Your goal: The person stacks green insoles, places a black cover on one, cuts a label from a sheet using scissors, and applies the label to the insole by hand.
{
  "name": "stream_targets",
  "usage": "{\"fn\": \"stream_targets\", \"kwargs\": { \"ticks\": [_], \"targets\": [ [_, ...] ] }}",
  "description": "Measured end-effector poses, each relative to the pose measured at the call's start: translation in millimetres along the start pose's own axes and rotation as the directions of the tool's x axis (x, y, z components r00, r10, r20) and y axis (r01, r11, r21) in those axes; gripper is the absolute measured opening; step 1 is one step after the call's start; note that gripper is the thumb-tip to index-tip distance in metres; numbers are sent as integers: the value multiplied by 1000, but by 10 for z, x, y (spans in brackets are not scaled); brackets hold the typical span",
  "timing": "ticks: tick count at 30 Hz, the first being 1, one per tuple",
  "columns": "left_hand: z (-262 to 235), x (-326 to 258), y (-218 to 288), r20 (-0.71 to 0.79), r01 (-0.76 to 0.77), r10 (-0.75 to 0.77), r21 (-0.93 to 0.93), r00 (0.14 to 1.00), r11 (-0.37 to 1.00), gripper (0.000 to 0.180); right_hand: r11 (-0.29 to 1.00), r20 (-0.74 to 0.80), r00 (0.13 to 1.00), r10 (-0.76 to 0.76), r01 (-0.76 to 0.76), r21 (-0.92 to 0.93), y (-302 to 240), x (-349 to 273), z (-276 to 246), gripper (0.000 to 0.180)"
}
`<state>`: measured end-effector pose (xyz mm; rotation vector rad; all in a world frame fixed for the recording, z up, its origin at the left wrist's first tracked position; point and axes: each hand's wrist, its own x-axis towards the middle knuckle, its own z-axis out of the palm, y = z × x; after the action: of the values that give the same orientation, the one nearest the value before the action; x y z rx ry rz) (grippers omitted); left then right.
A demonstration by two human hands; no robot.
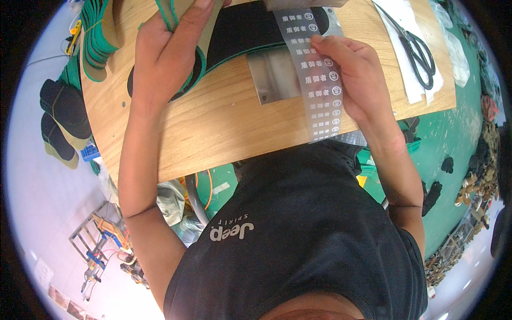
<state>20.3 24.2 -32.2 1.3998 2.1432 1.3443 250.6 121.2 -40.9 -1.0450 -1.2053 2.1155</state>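
Note:
At the top left of the wooden table, my left hand [169,61] is closed on a tan insole with green edges [212,33]. A black insole with a green edge [242,32] lies beside it, its rounded end under a clear strip of white-printed transfer labels [320,93]. My right hand [356,69] pinches that strip at its right edge between thumb and fingers. The strip hangs down over the table's near edge. Below the black insole sits a metal plate [274,77], partly covered by the strip. My left fingertips are cut off by the upper edge.
Black-handled scissors [413,50] rest on white paper [410,80] at the right of the wooden table [224,130]. A grey machine part [304,4] juts in at the top. Bundled insoles [96,40] stand at the left corner, and more black insoles [63,104] hang past the left edge.

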Motion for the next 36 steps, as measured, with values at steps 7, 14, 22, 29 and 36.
{"fn": "stream_targets", "kwargs": {
  "ticks": [7, 14, 22, 29, 36],
  "targets": [
    [58, -27, 118, 15, 13, -13, -18, 1000, 1000, 42, 1000, -8, 1000, -10, 10, -21, -15, 11, -5, 22],
    [24, -57, -93, -47, -9, 11, 60, 999, 998, 41, 999, 17, 1000, -22, 23, -41, 16, 35, 29, 23],
    [136, 9, 170, 311, -393, 275, 431, 910, 812, 73, 997, 9, 999, -39, 39, -62, 35, 67, 8, 22],
    [126, -10, 177, 304, -341, 227, 403, 925, 849, 76, 987, 40, 996, -75, 80, -136, -11, 86, -18, 21],
    [1, 1, 183, 212, -152, 141, 36, 967, 988, 38, 981, -130, 978, -163, 174, 80, -32, -187, -172, 21]
  ]
}}
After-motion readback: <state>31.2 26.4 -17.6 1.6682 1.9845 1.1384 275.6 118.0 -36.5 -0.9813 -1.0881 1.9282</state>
